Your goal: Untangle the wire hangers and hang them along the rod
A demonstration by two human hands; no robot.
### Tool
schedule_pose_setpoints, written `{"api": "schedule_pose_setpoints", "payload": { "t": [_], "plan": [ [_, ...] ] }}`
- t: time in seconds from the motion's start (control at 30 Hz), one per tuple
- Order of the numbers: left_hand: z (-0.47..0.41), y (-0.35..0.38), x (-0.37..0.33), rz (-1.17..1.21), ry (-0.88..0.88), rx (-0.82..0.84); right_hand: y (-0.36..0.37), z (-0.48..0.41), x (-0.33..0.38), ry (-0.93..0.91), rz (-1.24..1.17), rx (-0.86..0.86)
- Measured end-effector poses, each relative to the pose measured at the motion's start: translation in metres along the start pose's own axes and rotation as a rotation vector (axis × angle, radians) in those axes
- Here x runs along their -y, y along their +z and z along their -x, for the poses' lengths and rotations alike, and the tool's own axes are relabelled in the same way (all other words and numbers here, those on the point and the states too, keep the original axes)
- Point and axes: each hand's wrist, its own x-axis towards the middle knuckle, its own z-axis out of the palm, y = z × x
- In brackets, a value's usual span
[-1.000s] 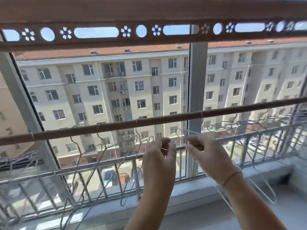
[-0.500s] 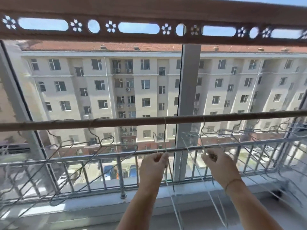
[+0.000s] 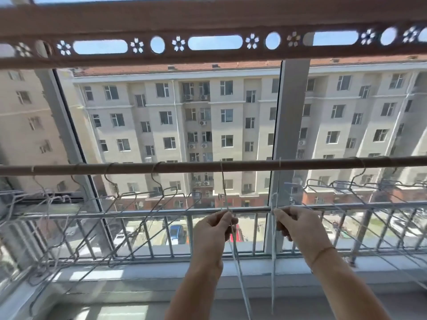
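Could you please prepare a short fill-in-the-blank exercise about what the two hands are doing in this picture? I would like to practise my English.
1. The left hand and the right hand each pinch one wire ____.
2. The left hanger and the right hanger both hook over the brown ____.
3. The bracelet is on the ____ wrist.

Missing words: hanger; rod; right.
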Motion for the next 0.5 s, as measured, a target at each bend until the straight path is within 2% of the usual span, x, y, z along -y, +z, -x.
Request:
{"api": "schedule_pose_setpoints", "payload": {
  "t": [0.13, 0.27, 0.5],
  "plan": [
    [-0.003, -0.021, -0.009, 0.015, 0.016, -0.043, 0.024, 0.002, 0.005, 0.016, -0.053, 0.043],
    [-0.009, -0.035, -0.015, 0.0, 0.038, -0.077, 0.039, 0.002, 0.008, -0.005, -0.001, 0.078],
    [-0.013, -0.035, -0.015, 0.006, 0.028, -0.065, 0.045, 0.002, 0.014, 0.009, 0.009, 0.128]
  ]
}}
